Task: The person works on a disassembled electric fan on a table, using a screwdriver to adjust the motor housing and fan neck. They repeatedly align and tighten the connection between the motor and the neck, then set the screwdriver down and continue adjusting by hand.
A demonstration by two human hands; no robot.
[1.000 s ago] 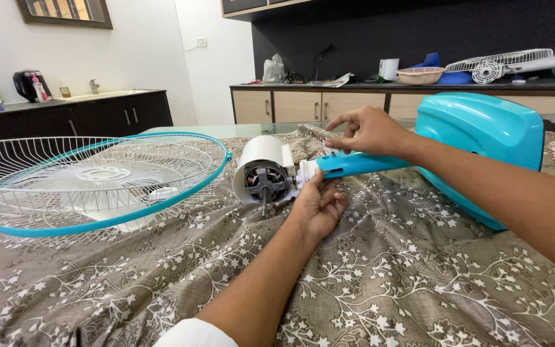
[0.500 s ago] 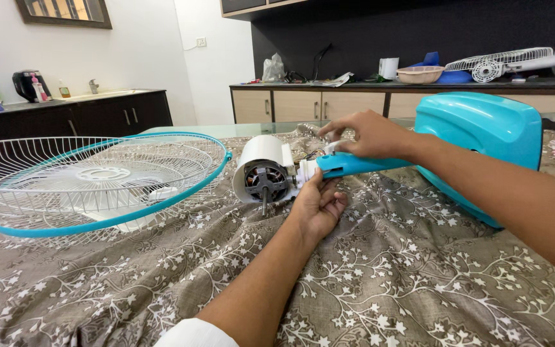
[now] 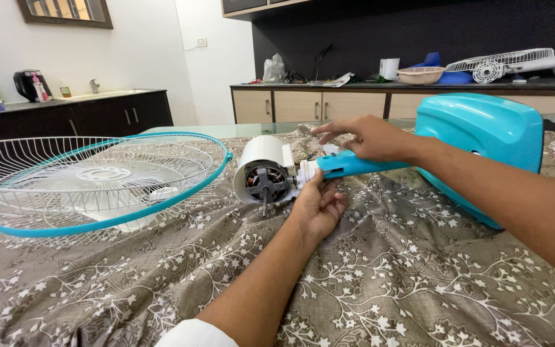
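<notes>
Beside the grille's rim (image 3: 97, 222), both hands, left hand (image 3: 319, 205) and right hand (image 3: 364, 138), grasp the fan neck (image 3: 348, 165).

Both hands (image 3: 348, 170) on fan neck (image 3: 354, 165)

White walls (image 3: 136, 51), dark cabinets (image 3: 97, 119), beige sideboard (image 3: 303, 106), black back wall (image 3: 419, 29).

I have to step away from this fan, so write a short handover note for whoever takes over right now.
Left hand: under the turquoise fan neck, gripping where it joins the white motor housing.
Right hand: resting on top of the neck, fingers at the joint.
Turquoise plastic fan base: lying on the brown floral cloth.
Done: white wire fan guard with turquoise rim is off, lying left of the motor; the motor shaft is bare.
Left: guard and blade remain unmounted.
</notes>
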